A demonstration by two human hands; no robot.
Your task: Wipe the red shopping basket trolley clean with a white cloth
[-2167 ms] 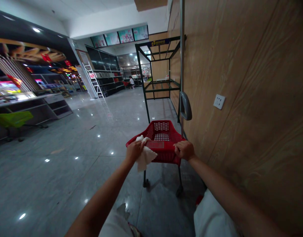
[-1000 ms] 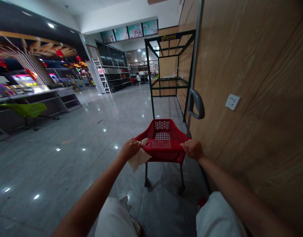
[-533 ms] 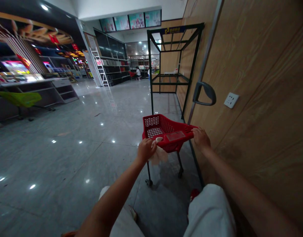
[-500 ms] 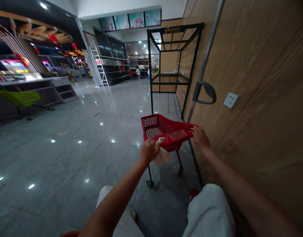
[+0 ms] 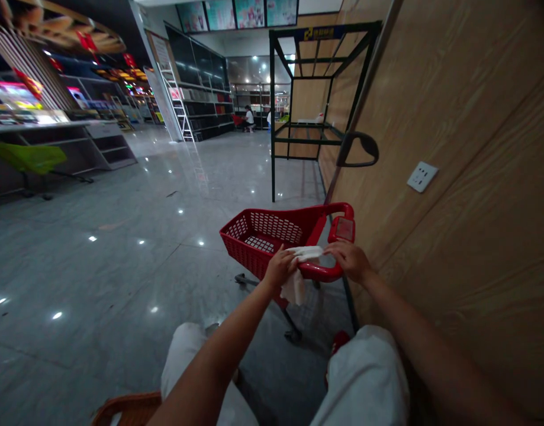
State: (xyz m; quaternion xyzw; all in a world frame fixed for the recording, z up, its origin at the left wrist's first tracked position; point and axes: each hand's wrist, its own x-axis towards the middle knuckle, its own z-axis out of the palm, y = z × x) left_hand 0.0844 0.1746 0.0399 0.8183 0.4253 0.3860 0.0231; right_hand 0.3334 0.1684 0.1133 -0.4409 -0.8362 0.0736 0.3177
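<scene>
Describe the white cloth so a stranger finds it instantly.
Beside the wood-panelled wall on the right stands a red shopping cart. At its handle, between the left hand and right hand, is the white cloth: limp, partly hanging down, unlike the cart's rigid red plastic.

Left arm [image 5: 222,355] and right arm [image 5: 416,328] reach forward, converging. Left hand [image 5: 280,268] curled, fingers bent inward; right hand [image 5: 351,261] near it, knuckles up, fingers pointing toward left hand.

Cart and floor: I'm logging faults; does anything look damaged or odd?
The cart shows no visible damage. A dark mark on the floor, left of the rack, breaks the shiny grey; dirt or damage, I can't tell.
</scene>
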